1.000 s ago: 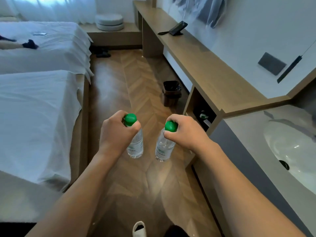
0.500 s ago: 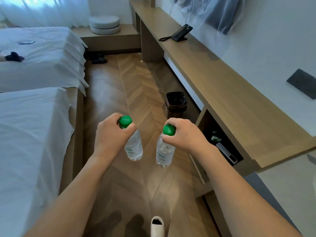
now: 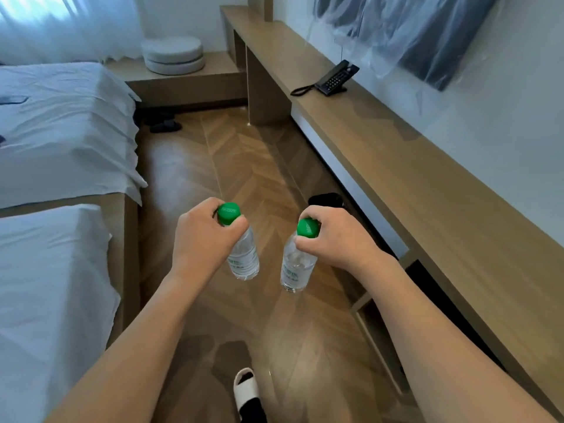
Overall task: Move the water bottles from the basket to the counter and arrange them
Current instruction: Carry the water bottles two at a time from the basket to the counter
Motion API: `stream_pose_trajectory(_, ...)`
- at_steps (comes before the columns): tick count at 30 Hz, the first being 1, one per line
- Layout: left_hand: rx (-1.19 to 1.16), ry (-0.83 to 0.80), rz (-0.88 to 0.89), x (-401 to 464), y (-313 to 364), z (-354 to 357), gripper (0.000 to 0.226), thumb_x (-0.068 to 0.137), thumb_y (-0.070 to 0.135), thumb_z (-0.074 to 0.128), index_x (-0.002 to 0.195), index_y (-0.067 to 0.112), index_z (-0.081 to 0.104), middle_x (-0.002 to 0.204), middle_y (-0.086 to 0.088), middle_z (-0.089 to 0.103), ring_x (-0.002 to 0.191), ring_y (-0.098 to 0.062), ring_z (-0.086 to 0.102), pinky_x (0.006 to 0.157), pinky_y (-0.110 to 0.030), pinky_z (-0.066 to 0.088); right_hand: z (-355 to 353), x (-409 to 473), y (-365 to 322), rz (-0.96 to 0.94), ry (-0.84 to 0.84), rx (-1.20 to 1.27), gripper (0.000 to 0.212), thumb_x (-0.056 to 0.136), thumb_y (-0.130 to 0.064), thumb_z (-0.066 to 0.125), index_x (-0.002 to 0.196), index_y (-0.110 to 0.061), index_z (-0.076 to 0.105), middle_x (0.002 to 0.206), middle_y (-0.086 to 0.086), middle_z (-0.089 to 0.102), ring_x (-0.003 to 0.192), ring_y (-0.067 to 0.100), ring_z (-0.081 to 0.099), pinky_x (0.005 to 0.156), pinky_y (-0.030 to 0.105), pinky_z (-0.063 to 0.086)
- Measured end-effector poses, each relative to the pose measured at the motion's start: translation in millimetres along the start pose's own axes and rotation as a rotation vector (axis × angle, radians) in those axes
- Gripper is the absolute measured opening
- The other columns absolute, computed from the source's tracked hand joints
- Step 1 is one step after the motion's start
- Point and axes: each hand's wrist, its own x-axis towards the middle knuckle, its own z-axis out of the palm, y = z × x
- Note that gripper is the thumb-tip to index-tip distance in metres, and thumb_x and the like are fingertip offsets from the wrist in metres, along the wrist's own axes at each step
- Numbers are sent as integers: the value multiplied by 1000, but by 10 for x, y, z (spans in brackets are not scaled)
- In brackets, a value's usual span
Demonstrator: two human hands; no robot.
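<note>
Two clear water bottles with green caps hang upright over the wooden floor. My left hand (image 3: 203, 236) grips the neck of the left bottle (image 3: 242, 259) just under its cap. My right hand (image 3: 338, 239) grips the neck of the right bottle (image 3: 294, 270) the same way. The long wooden counter (image 3: 412, 184) runs along the wall to my right, level with and beyond my right hand. No basket is in view.
A black telephone (image 3: 332, 77) stands on the counter farther back. A dark bin (image 3: 326, 199) sits on the floor behind my right hand. Two white beds (image 3: 61, 132) fill the left side. Open shelves (image 3: 427, 285) lie under the counter. My slippered foot (image 3: 245, 389) is below.
I have walked forward along the aisle with both bottles. The sink has dropped out of view, and the counter, bin and telephone are closer. Both grips are unchanged.
</note>
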Motion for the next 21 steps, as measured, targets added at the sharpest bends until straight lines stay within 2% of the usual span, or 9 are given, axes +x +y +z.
stream_pose_trajectory(4,-12,-13,21,828,-202,13,18,72,28,71,66,18,57,53,2,48,52,-13,42,49,-17,33,27,769,-213,16,24,16,13,76,-33,67,87,-29,62,76,-10,62,71,10,59,62,31,50)
stream_pose_trajectory(10,-6,-9,-22,1924,-551,130,17,71,30,69,67,16,59,55,0,52,54,-16,47,52,-29,40,146,1911,-386,27,23,37,13,74,-35,66,85,-29,62,77,-9,63,72,11,61,65,36,55)
stream_pose_trajectory(16,23,8,-23,3117,-906,345,21,73,28,72,63,19,55,52,6,48,50,-11,43,50,-22,33,286,3290,-441,-7,8,51,16,71,-40,65,83,-29,63,77,-9,64,73,13,61,67,38,56)
stream_pose_trajectory(21,26,10,-69,4119,-1043,414,20,74,28,71,64,21,55,53,6,50,51,-11,45,51,-22,33,223,4329,-593,-65,-18,53,15,74,-37,67,85,-29,62,78,-9,63,73,14,60,67,37,55)
